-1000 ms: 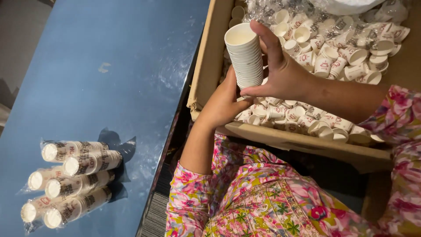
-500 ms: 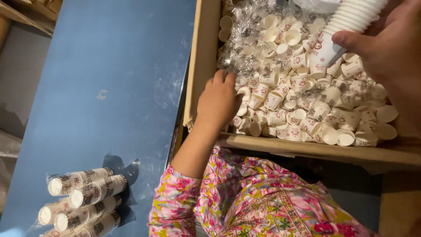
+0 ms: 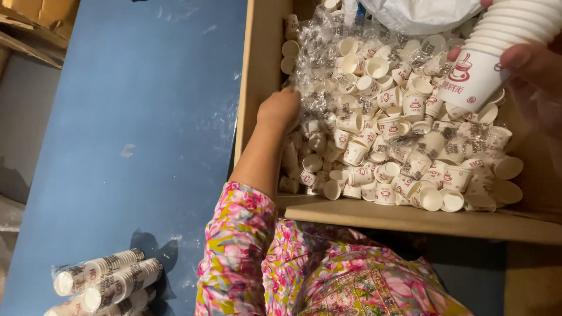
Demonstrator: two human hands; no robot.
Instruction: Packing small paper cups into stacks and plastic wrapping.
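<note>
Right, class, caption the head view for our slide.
Left hand digs into box of cups; right hand holds stack.

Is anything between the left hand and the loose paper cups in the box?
Nothing visible does. The left hand already rests on the loose cups at the left side of the cardboard box, beside some clear plastic wrap.

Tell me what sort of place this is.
Probably a packing or stockroom workspace. A large cardboard box is heaped with loose paper cups, wrapped sleeves of cups lie on a blue table, and the right hand holds a stack of cups.
</note>
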